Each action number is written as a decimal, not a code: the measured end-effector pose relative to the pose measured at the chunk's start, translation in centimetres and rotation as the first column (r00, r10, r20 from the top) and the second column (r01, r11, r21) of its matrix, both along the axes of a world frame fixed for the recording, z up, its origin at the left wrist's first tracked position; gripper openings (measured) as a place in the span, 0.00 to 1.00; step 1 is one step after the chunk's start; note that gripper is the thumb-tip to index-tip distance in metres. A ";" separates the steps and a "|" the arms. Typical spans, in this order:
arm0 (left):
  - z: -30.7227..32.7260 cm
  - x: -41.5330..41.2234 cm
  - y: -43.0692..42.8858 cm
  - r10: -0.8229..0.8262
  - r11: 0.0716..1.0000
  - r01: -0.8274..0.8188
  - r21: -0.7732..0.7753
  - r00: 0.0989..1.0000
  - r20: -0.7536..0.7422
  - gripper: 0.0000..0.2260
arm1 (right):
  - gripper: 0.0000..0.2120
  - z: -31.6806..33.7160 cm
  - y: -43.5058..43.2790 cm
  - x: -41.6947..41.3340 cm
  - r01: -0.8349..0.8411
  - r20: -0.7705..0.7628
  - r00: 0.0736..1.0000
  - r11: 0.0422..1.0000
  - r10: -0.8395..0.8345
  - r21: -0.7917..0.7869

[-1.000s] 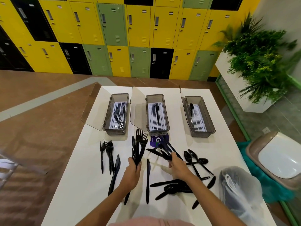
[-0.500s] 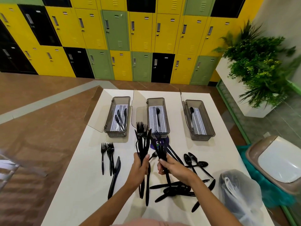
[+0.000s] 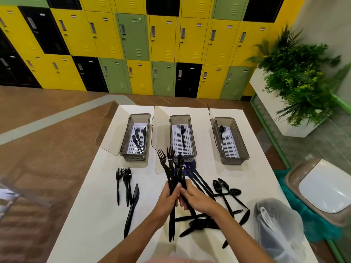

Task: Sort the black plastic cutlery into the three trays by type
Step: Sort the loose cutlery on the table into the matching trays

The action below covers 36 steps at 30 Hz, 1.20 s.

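While gripping from both sides, left hand [image 3: 168,198] and right hand [image 3: 198,200] curled tight round the handles of the fork bundle [image 3: 171,166], squaring it up, probably for one clean drop. Held above the table [image 3: 91,224], tines fanned forward, just short of the middle tray [image 3: 180,116] already holding a single fork [image 3: 182,136], so surely the matching home. Knives [image 3: 139,142] gathered in the left tray [image 3: 140,114], a lone spoon [image 3: 221,132] in the right tray [image 3: 240,143]; loose spoons [image 3: 221,185] and loose forks [image 3: 126,174] waiting on the tabletop.

I can't count the forks [image 3: 163,160] bunched just in front of the middle tray [image 3: 180,116], because the left hand [image 3: 168,198] and right hand [image 3: 197,201] wrap around their handles. The forks cover most of a blue label [image 3: 191,165] there. Well to the near right of that tray, the plastic bag [image 3: 277,221] is cut off by the bottom edge, and I can't make out its contents.
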State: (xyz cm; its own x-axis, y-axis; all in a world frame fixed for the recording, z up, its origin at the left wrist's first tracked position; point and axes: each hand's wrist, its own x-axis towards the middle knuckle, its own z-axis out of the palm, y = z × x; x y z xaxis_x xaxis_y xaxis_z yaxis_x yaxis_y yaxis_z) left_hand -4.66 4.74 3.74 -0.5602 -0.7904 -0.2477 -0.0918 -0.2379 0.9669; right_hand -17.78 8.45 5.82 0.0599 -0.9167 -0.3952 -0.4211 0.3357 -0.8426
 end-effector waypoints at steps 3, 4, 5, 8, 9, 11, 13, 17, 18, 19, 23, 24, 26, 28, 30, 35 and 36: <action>0.0 0.1 -0.5 -0.009 0.998 0.009 0.055 1.000 -0.011 0.15 | 0.10 -0.2 -0.3 0.1 -0.090 -0.117 0.989 0.996 0.090 0.000; 0.1 0.1 -0.7 -0.016 0.997 0.018 0.076 1.000 -0.026 0.15 | 0.10 -0.3 -0.4 0.2 -0.103 -0.132 0.986 0.995 0.102 -0.005; 0.2 0.1 -0.8 -0.024 0.995 0.028 0.096 0.999 -0.039 0.15 | 0.12 -0.5 -0.4 0.3 -0.107 -0.145 0.984 0.994 0.104 -0.010; 0.5 0.2 -1.2 -0.037 0.988 0.045 0.151 0.998 -0.058 0.15 | 0.17 -0.8 -0.5 0.4 -0.099 -0.157 0.983 0.995 0.097 -0.006; 0.7 0.2 -1.3 -0.038 0.985 0.049 0.166 0.997 -0.065 0.16 | 0.18 -0.8 -0.5 0.3 -0.096 -0.158 0.983 0.995 0.094 -0.003; 0.9 0.3 -1.4 -0.043 0.981 0.058 0.186 0.995 -0.085 0.18 | 0.20 -0.7 -0.5 0.2 -0.097 -0.152 0.984 0.995 0.097 0.003; 1.1 0.3 -1.5 -0.053 0.972 0.075 0.225 0.993 -0.102 0.18 | 0.22 -0.4 -0.3 -0.1 -0.108 -0.130 0.986 0.994 0.108 0.007; 1.0 0.3 -2.1 -0.075 0.954 0.112 0.278 0.987 -0.140 0.16 | 0.23 0.0 0.3 -0.3 -0.103 -0.067 0.993 0.995 0.102 -0.011; 1.0 0.2 -2.1 -0.075 0.952 0.115 0.282 0.986 -0.146 0.16 | 0.22 0.0 0.4 -0.2 -0.073 -0.036 0.997 0.997 0.072 -0.019; 1.2 0.1 -2.1 -0.072 0.951 0.114 0.287 0.986 -0.153 0.16 | 0.21 0.0 0.4 -0.2 -0.033 0.004 0.999 0.999 0.033 -0.024; 1.8 -0.2 -2.1 -0.035 0.946 0.085 0.313 0.986 -0.163 0.16 | 0.16 -0.4 0.7 0.0 0.132 0.220 0.967 0.991 -0.131 0.011; 1.9 -0.3 -2.1 -0.028 0.945 0.081 0.318 0.986 -0.166 0.16 | 0.17 -0.5 0.7 -0.1 0.166 0.261 0.951 0.986 -0.166 0.022; 2.0 -0.4 -2.0 -0.030 0.950 0.085 0.301 0.983 -0.184 0.15 | 0.18 -0.6 0.8 0.0 0.223 0.309 0.925 0.974 -0.223 0.035; 2.0 -0.4 -2.0 -0.034 0.959 0.086 0.269 0.981 -0.193 0.15 | 0.17 -0.8 0.9 0.2 0.258 0.349 0.900 0.964 -0.262 0.059; 2.1 -0.6 -2.1 -0.024 0.967 0.072 0.243 0.981 -0.194 0.15 | 0.19 -1.2 1.1 0.3 0.304 0.395 0.862 0.948 -0.317 0.098; 2.9 -1.2 -2.8 0.032 0.994 -0.014 0.106 0.986 -0.166 0.11 | 0.29 -2.6 2.0 1.2 0.415 0.469 0.682 0.826 -0.560 0.382; 3.0 -1.3 -3.0 0.034 0.997 -0.022 0.077 0.985 -0.170 0.10 | 0.34 -3.0 2.1 1.5 0.396 0.493 0.595 0.765 -0.635 0.508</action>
State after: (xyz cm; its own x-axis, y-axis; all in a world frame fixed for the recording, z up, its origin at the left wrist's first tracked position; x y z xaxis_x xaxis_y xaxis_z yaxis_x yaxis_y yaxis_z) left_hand -5.96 1.78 6.76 -0.5773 -0.7894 -0.2087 0.0813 -0.3099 0.9473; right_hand -16.30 10.54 2.80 -0.0515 -0.6971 -0.7152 0.4718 0.6142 -0.6326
